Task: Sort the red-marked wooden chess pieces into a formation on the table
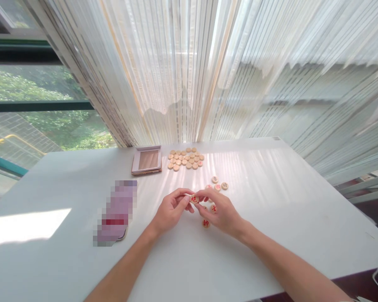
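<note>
My left hand (171,209) and my right hand (220,212) meet over the middle of the white table (271,201). Together they pinch one round wooden chess piece (194,199) with a red character on its face. Under and beside my right hand lie a few more red-marked pieces, one at the wrist side (206,223) and one between the fingers (213,208). Three loose pieces (219,184) sit just beyond my fingers. A pile of several blank-side-up pieces (185,159) lies farther back.
A shallow wooden box (147,160) stands left of the pile near the table's far edge. A blurred pink and red object (116,212) lies to the left of my left forearm. Striped curtains hang behind the table, with a window at the left.
</note>
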The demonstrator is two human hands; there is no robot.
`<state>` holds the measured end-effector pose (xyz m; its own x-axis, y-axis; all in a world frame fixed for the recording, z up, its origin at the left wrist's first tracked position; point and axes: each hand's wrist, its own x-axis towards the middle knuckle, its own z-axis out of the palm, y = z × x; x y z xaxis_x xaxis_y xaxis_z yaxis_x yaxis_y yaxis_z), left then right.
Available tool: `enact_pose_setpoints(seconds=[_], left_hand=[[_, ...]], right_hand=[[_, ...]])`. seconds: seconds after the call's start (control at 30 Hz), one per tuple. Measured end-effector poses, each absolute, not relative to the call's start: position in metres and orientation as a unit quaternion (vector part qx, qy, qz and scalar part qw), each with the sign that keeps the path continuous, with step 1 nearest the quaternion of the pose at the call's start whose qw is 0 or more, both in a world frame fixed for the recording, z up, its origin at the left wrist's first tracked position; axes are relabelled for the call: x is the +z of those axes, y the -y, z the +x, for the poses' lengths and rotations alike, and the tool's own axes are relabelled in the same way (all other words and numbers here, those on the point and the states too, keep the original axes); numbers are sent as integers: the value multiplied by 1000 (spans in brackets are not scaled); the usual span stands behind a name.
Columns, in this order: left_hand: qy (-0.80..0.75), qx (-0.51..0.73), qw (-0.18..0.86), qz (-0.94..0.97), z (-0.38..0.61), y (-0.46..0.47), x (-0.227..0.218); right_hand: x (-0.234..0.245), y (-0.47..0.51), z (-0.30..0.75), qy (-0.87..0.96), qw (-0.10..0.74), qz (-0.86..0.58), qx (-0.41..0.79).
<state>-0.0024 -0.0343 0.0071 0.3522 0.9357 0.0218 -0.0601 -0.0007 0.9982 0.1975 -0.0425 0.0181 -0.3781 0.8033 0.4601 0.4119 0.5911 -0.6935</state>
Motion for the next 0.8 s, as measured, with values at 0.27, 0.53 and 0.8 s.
enact_pose_setpoints(seconds=[0.27, 0.53, 0.8], left_hand=[[-379, 417, 597, 570, -5, 33, 4], [-382, 406, 599, 575, -3, 35, 5], [-400, 396, 596, 573, -2, 36, 8]], right_hand=[[18, 41, 197, 793, 414, -375, 241], [21, 42, 196, 790, 413, -380, 247], [22, 44, 196, 761, 409, -420, 279]])
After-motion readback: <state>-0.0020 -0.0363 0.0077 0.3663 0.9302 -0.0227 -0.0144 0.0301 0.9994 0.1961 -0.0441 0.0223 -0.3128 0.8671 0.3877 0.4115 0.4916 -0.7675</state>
